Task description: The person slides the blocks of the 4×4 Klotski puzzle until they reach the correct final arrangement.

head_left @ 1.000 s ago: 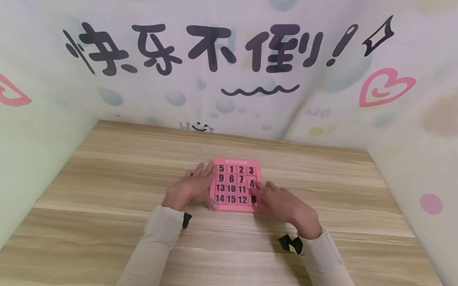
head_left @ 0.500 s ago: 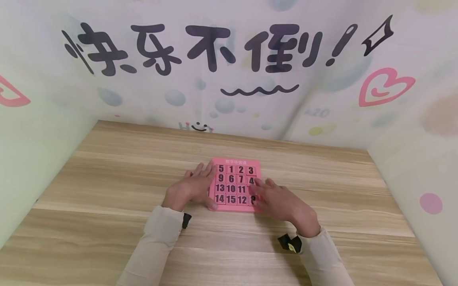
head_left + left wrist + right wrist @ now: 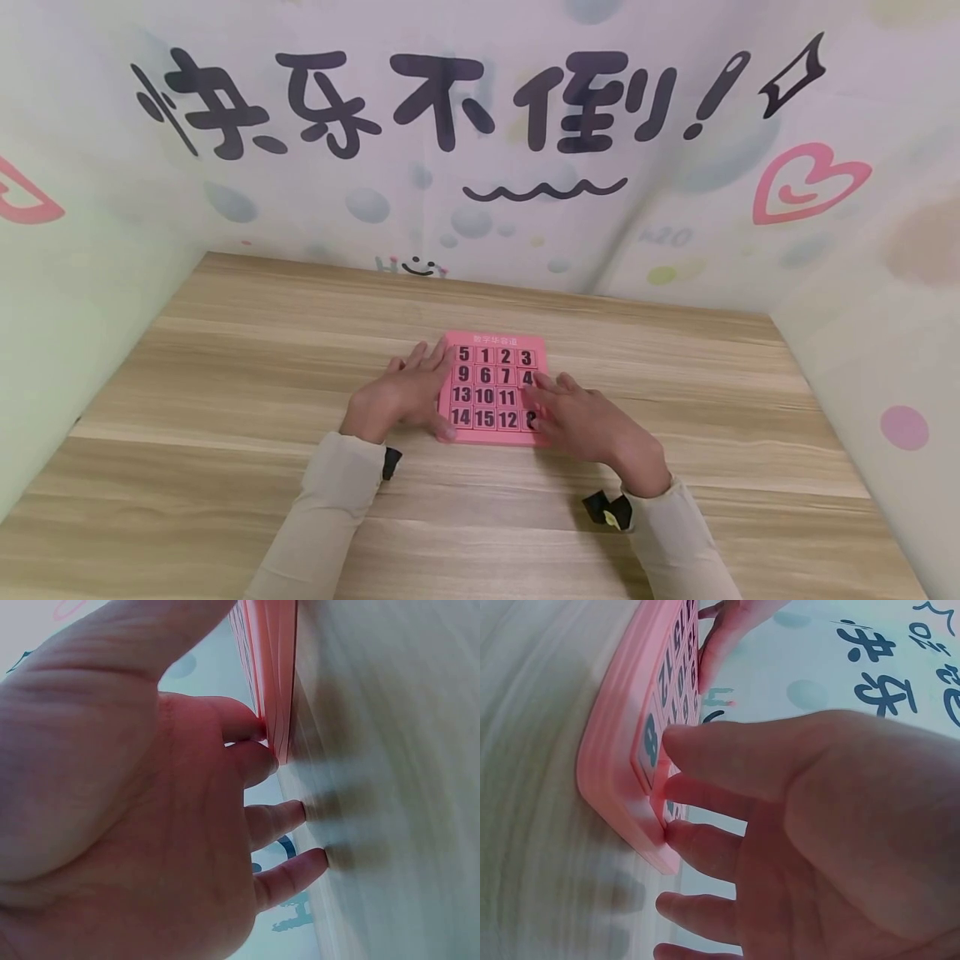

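Observation:
A pink sliding number puzzle (image 3: 491, 437) lies flat on the table. My left hand (image 3: 405, 393) rests along its left side, thumb at the near corner. In the left wrist view two fingertips touch the puzzle's edge (image 3: 281, 682), while the other two reach the tabletop. From the right, my right hand (image 3: 592, 427) reaches over the frame with fingertips at the 4 tile (image 3: 528, 377). Its thumb is on the 8 tile (image 3: 651, 740) in the right wrist view. Between 4 and 8 is a gap in the tiles, partly covered by the fingers.
The wood-grain tabletop (image 3: 247, 333) spreads around the puzzle. A white printed backdrop (image 3: 420, 225) with large black characters stands behind, and light panels (image 3: 862, 333) rise at both sides. Black straps (image 3: 609, 510) show at the sleeve cuffs.
The 4 tile has slid away from me, up level with the 7, and a gap has opened above the 8. My right fingertips moved slightly with it; my left hand stayed still.

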A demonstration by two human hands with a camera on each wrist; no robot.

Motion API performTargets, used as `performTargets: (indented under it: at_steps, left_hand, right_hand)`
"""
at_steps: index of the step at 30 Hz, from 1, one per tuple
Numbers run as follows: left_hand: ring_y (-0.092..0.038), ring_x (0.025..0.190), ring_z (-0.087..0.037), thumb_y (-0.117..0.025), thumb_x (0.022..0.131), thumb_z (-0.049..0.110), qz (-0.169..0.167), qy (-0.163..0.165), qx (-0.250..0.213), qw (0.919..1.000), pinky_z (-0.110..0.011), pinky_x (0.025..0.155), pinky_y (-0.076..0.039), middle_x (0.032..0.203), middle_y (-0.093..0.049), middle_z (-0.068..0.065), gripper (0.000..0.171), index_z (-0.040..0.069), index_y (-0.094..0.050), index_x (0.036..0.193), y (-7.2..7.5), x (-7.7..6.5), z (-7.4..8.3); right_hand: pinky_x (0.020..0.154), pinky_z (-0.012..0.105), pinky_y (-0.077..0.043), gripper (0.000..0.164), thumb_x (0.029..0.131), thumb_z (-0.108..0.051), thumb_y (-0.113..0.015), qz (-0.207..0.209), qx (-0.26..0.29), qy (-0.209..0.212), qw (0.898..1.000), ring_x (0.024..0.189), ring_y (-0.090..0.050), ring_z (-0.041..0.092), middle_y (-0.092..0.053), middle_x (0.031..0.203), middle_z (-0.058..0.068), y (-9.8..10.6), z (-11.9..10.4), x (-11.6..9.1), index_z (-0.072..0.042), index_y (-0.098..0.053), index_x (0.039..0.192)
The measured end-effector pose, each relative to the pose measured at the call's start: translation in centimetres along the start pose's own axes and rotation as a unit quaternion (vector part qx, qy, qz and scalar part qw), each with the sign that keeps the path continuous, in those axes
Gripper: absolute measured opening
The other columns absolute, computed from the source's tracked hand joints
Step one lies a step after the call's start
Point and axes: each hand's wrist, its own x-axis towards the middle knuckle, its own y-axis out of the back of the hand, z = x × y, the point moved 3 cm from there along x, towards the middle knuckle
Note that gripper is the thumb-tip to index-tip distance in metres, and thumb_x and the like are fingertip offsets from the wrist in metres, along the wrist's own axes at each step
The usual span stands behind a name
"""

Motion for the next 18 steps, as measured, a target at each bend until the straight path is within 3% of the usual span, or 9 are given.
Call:
performTargets:
  at_steps: [18]
  left_hand:
    - [0.013, 0.153, -0.031, -0.085, 0.072, 0.039, 0.001, 0.001, -0.001, 1.0000, -0.053, 0.124, 0.003, 0.166, 0.011, -0.004, 0.124, 0.011, -0.003, 0.160, 0.05, -0.07, 0.03]
  right_hand:
    - [0.113, 0.065, -0.030, 0.052, 0.103, -0.027, -0.052, 0.000, 0.003, -0.005, 1.000, 0.147, -0.025, 0.045, -0.029, 0.161, 0.013, 0.04, 0.00, 0.16, -0.014, -0.042, 0.152]
